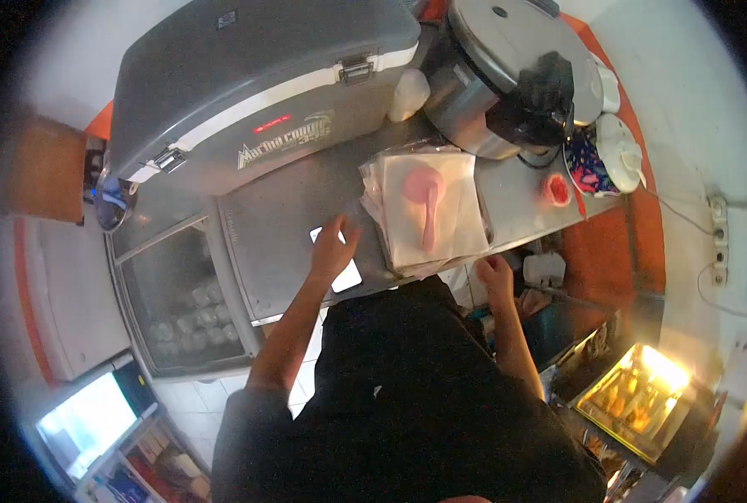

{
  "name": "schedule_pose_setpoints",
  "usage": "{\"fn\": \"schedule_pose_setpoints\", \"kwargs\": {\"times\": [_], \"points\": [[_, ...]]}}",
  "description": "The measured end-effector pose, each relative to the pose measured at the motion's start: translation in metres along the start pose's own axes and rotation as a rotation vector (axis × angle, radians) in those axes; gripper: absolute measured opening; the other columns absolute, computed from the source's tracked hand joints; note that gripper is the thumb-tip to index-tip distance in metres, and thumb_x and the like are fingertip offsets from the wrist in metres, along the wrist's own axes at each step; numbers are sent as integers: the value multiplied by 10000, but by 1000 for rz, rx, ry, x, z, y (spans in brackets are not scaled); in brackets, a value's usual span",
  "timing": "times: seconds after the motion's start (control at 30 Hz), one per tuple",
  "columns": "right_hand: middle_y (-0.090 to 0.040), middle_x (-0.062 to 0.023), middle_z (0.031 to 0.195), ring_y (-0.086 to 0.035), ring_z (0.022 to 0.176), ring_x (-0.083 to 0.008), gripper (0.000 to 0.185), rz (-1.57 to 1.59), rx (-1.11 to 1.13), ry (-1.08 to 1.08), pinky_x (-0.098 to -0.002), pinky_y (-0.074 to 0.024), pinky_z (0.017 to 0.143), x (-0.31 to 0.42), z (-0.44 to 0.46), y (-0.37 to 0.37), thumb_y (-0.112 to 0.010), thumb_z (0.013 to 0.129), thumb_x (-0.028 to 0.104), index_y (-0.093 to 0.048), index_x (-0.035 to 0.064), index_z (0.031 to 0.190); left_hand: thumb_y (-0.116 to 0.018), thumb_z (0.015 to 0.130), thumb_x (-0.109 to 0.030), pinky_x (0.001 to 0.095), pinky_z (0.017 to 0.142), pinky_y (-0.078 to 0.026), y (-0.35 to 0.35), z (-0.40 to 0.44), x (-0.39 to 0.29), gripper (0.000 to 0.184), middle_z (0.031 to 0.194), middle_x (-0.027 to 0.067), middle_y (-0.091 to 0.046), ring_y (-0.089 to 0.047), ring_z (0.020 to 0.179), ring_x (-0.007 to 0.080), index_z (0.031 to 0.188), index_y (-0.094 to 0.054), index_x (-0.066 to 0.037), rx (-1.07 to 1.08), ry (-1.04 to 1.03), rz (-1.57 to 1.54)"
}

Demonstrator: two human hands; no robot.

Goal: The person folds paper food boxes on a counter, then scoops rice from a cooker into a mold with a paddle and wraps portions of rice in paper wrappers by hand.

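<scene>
A phone (346, 277) with a bright white screen lies on the metal counter (277, 197). Over its upper part is my left hand (335, 249), fingers stretched out and slightly bent; whether they touch the screen I cannot tell. To the right of the phone sits a stack of clear plastic bags and pale paper sheets (457, 222). A pink rice paddle (430, 214) with a round head rests on that stack. My right hand (496, 277) is by the counter's front edge, right of the stack, fingers curled closed; their inside is hidden.
Behind the phone stands a large grey cooler box (281, 138); a big rice cooker (508, 84) is at the back right. A red-and-white object (556, 190) and a patterned container (591, 163) sit farther right. A glass-topped freezer (185, 302) is left, a lit display case (633, 394) lower right.
</scene>
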State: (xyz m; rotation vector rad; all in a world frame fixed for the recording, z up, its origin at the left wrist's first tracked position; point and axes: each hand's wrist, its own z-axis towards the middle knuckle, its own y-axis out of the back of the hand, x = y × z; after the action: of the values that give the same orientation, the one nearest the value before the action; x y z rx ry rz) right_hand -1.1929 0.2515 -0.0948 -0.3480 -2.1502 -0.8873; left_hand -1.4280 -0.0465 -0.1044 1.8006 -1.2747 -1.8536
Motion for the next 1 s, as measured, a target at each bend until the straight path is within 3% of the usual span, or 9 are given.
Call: {"fn": "schedule_pose_setpoints", "kwargs": {"times": [0.07, 0.17, 0.33, 0.47, 0.53, 0.6, 0.73, 0.8, 1.0], "points": [[-663, -132, 883, -640, 785, -228, 371, -208, 75, 341, -360, -506, 690, 46, 57, -46, -695, 852, 285, -610, -37, 1015, -665, 835, -307, 485, 825, -466, -55, 58, 1, 345, 1034, 194, -626, -586, 977, 401, 991, -635, 0, -263, -37, 20], [-662, -159, 890, -647, 788, -247, 349, -444, 154, 388, -383, -518, 681, 88, 80, -101, -683, 839, 273, -607, -31, 994, -707, 788, -227, 473, 818, -460, -104, 109, 5, 284, 1012, 160, -615, -575, 939, 382, 966, -637, -16, -310, 95, -95], [-651, -162, 845, -641, 689, -232, 233, -371, 298, 60, -394, -515, 603, 64, 139, -112, -595, 844, 194, -590, -15, 947, -714, 780, -150, 452, 837, -458, -66, 91, -76, 193, 1021, 127, -606, -567, 943, 349, 922, -637, -45, -473, -75, 27], [-608, -72, 760, -573, 594, -151, 162, 421, 525, -65, -304, -479, 522, 36, 152, -44, -577, 877, 156, -571, 22, 968, -681, 829, -127, 458, 908, -449, -87, 75, -90, 165, 1125, 141, -599, -557, 1045, 361, 964, -620, -57, -415, -340, -11], [-602, -65, 756, -564, 584, -151, 156, 690, 578, -113, -298, -474, 517, 19, 157, -17, -580, 880, 145, -571, 28, 984, -694, 832, -158, 465, 960, -432, -140, 80, -54, 321, 1207, 165, -574, -528, 1124, 381, 1111, -586, -43, -236, 33, -646], [-609, -61, 778, -570, 598, -144, 164, 399, 452, -66, -285, -471, 522, 25, 153, 12, -610, 883, 139, -581, 34, 1005, -714, 806, -165, 470, 962, -431, -132, 79, -66, 422, 1216, 168, -570, -537, 1110, 383, 1179, -561, -40, -335, 53, -380], [-613, -55, 775, -575, 616, -138, 172, 710, 500, -119, -289, -469, 538, -10, 164, 30, -630, 886, 131, -586, 31, 1019, -744, 769, -175, 477, 965, -431, -130, 67, -77, 575, 1231, 172, -565, -550, 1089, 387, 1281, -524, -35, -450, 46, 18], [-608, -47, 756, -570, 614, -133, 148, 547, 298, -157, -294, -464, 553, 3, 146, 36, -631, 894, 126, -587, 31, 998, -747, 736, -161, 471, 968, -430, -138, 54, -62, 585, 1232, 155, -572, -557, 1083, 381, 1272, -545, -39, -181, -374, 78], [-614, -47, 761, -566, 623, -133, 115, 424, 167, -90, -283, -457, 581, -23, 125, 32, -623, 903, 125, -589, 33, 963, -651, 789, -136, 479, 946, -419, -112, 47, -99, 347, 1134, 80, -586, -536, 1081, 326, 1135, -638, -105, -274, -525, 289]]}}
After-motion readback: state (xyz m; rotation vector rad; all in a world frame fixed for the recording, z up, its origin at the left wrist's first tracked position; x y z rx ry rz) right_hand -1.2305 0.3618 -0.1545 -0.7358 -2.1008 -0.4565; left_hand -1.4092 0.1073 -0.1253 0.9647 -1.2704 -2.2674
